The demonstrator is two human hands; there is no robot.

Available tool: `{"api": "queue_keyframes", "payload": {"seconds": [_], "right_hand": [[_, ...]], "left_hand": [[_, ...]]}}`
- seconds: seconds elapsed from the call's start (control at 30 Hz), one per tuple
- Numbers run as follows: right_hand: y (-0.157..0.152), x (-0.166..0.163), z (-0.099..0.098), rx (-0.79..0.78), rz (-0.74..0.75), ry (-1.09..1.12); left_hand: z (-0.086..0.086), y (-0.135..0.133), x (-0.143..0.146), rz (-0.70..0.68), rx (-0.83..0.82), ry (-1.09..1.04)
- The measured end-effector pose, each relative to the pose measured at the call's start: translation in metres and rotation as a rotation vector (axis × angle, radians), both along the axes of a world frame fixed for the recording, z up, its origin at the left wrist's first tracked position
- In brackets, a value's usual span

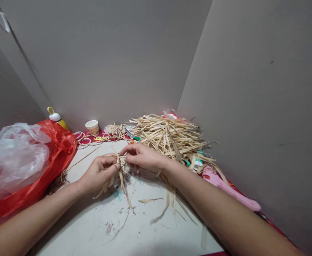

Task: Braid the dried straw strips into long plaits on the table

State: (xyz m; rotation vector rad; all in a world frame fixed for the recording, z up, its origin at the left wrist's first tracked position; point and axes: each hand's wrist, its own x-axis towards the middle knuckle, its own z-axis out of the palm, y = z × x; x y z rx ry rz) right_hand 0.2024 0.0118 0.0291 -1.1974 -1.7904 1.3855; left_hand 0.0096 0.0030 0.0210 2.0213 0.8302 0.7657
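Both hands meet over the white board (91, 231), around a small bunch of knotted dry straw strips (122, 177). My left hand (101, 170) pinches the bunch from the left, thumb against its side. From the right, my right hand (142, 156) holds the top of the same strips between thumb and fingertips. Loose ends hang down from the bunch toward the board. The exact knot or weave is partly hidden by the fingers. A large heap of straw strips (169, 137) lies just behind my right hand.
At the left sit a clear plastic bag (14, 156) and a red bag (65, 142). Along the back are a yellow bottle (62, 122), a paper cup (92, 127), cord (115, 131) and scissors (130, 133). A pink glue gun (225, 186) lies at the right, beside grey walls (118, 64).
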Motion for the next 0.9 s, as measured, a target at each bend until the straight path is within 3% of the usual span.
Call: {"api": "queue_keyframes", "payload": {"seconds": [0.17,0.57,0.77,0.9], "right_hand": [[0.004,0.009,0.001,0.015,0.283,-0.128],[0.001,0.012,0.000,0.222,0.464,-0.304],[-0.003,0.008,0.008,0.439,0.329,-0.406],[-0.002,0.008,0.011,0.355,0.186,-0.331]], "left_hand": [[-0.002,0.000,0.002,-0.034,-0.020,0.021],[-0.004,-0.003,0.005,-0.115,-0.099,0.084],[0.005,0.001,0.002,-0.099,-0.101,0.079],[0.012,0.005,-0.002,-0.063,-0.086,0.074]]}}
